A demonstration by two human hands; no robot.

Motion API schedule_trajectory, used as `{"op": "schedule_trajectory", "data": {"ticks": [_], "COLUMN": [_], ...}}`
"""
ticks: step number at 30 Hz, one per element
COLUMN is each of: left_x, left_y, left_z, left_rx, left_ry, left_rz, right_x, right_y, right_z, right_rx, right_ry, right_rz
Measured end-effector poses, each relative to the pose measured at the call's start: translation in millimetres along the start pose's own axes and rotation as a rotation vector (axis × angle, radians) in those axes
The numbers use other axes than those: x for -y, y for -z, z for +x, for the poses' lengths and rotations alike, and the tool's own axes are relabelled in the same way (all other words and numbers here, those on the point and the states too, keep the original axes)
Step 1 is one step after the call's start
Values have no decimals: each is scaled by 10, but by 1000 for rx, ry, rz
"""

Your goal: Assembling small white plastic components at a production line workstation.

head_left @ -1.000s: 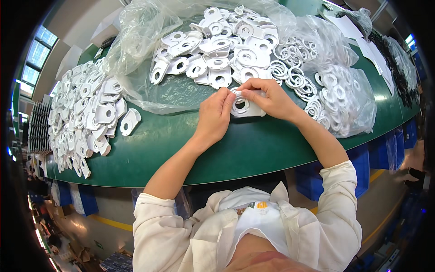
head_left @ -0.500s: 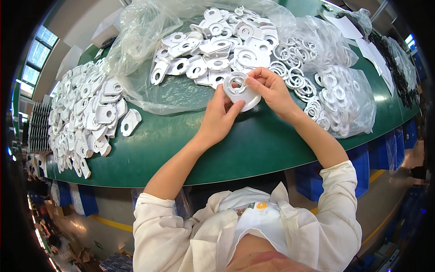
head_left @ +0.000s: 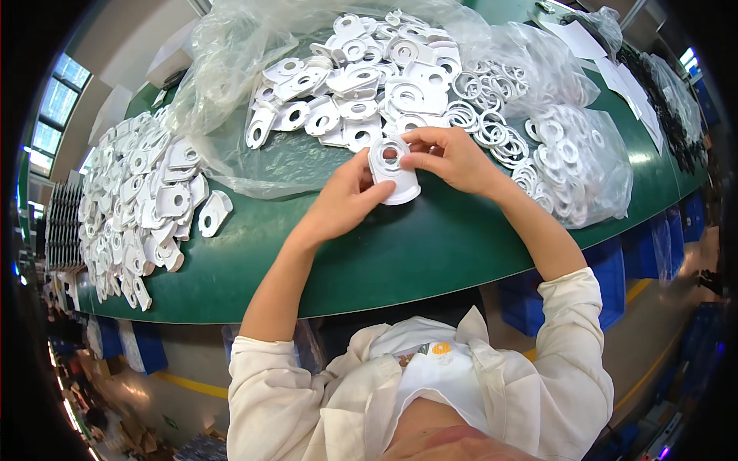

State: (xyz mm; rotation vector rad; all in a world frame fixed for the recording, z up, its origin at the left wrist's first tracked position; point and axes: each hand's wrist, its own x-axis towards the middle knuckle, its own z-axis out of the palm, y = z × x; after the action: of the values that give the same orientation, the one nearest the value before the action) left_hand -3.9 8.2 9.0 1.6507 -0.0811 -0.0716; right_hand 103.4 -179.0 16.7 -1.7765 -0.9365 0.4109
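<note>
Between my hands is a white plastic plate (head_left: 397,187) with a round hole and a raised ring around it. My left hand (head_left: 344,198) grips its left side, thumb on the front face. The fingers of my right hand (head_left: 449,160) close on the upper right edge by the ring; whether they hold a separate ring there I cannot make out. Just behind my hands lies a heap of similar white plates (head_left: 357,110) on a clear plastic sheet (head_left: 265,187). Loose white rings (head_left: 492,131) are spread to the right of that heap.
Another large pile of white plates (head_left: 142,196) covers the left of the green table (head_left: 307,288). A clear bag of white rings (head_left: 573,165) rests at the right, with paper sheets (head_left: 626,88) beyond. Blue bins (head_left: 600,288) stand under the table's front edge.
Both hands have shifted slightly left with the plate. The plate has turned more upright, its ringed end up, and my right fingers now lie across its upper right side.
</note>
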Motion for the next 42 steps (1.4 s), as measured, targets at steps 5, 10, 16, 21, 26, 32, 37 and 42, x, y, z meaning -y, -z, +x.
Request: {"op": "schedule_trajectory", "data": {"ticks": [5,10,16,21,26,32,37,42], "left_x": [-153,-217,-257,-91,111,118,175,224], "left_y": [211,773,1204,670,128,-82,-60,7], "left_z": [-38,6,-78,78,123,248,299,274], "left_rx": [26,-773,-1196,-723,-432,-229,-186,-420], "left_ry": [186,-316,-664,-317,-372,-480,-552,-402], "left_rz": [-145,-294,-337,291,826,1047,1101,837], "right_x": [-59,-141,-373,-378,-391,-462,-198,-9], "right_y": [184,877,1355,1353,1364,1396,1114,273], "right_z": [64,-63,-250,-207,-201,-212,-121,48], "right_rx": [-103,-492,-466,-387,-361,-386,-478,15], "right_ry": [42,-65,-527,-666,-709,-700,-263,310], "right_rz": [-148,-771,-1178,-1250,-1262,-1252,-1013,-473]}}
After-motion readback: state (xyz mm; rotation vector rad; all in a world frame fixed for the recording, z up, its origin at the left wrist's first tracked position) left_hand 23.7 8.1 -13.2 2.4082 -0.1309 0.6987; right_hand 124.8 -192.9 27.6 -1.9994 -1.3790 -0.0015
